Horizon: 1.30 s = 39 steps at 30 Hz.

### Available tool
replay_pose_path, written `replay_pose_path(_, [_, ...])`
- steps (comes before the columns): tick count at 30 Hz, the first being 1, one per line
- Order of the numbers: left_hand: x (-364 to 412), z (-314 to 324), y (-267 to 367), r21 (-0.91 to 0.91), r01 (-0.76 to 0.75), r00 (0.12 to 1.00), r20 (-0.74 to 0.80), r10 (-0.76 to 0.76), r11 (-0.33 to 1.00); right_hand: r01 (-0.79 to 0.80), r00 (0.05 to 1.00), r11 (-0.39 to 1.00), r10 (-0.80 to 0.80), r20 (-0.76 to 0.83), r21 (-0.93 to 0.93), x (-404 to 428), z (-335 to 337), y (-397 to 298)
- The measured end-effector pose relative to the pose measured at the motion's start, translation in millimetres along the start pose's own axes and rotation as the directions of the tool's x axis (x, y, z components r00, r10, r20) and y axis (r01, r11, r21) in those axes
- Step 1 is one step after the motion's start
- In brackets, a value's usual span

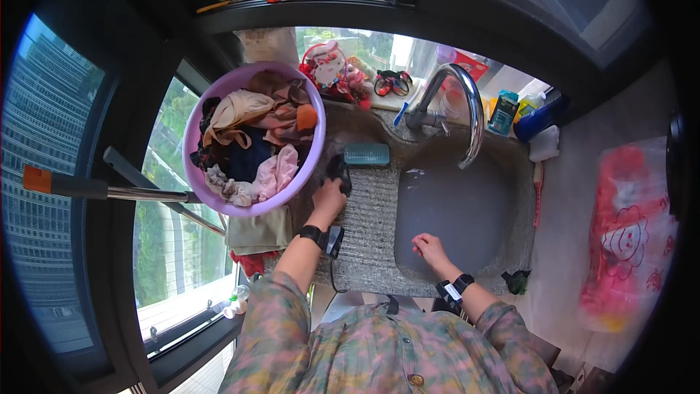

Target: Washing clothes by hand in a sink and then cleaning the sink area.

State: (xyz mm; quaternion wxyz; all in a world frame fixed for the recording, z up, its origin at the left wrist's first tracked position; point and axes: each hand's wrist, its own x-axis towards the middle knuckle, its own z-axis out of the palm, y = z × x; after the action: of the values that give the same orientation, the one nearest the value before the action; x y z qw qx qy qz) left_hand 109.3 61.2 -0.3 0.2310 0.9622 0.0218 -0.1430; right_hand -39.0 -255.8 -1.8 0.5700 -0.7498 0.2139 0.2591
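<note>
My left hand (330, 197) is closed on a small black cloth (338, 168) at the left edge of the ribbed stone washboard (372, 208). Just beyond it lies a teal, box-shaped item (366, 154). Over the near left part of the sink basin (459, 213), filled with greyish water, hovers my right hand (432, 251), its fingers loosely curled and nothing visible in them. A purple plastic basin (319, 148) holding crumpled clothes (240, 109) stands to the left of my left hand. The chrome faucet (474, 115) arches over the sink's far side.
Folded greenish cloth (260, 232) lies below the purple basin. Mop-like handles (147, 192) jut out at left. Bottles and packets (503, 113) line the back right ledge, near a blue-handled brush (401, 113). A dark green item (515, 281) sits at the sink's near right corner.
</note>
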Motion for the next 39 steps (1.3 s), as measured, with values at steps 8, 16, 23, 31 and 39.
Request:
replay_pose_path(8, [-106.5,6.0,22.3,-0.074,-0.367,0.893,0.252,0.373,0.927,0.481,0.851,0.841,-0.516,-0.101,-0.247,45.2,55.6,-37.7])
replay_pose_path(16, [-116.0,8.4,23.3,-0.149,-0.175,0.983,-0.083,0.164,0.973,0.385,0.859,0.726,-0.508,-0.067,-0.57,79.4,84.6,-83.5])
replay_pose_path(23, [-101.6,18.3,-2.7,-0.421,-0.041,0.998,-0.052,0.021,0.906,0.288,0.878,0.919,-0.366,-0.309,-0.27,81.6,32.7,-68.6])
replay_pose_path(31, [-88.4,-6.0,-8.0,-0.739,0.113,0.988,0.014,-0.152,0.664,0.428,0.903,0.851,-0.387,-0.186,0.305,38.2,4.9,-133.3])
replay_pose_path(39, [-71.8,-45.0,61.9,-0.481,-0.227,0.937,-0.345,0.055,0.847,0.567,0.811,0.761,-0.449,-0.375,0.316,34.9,15.6,-143.6])
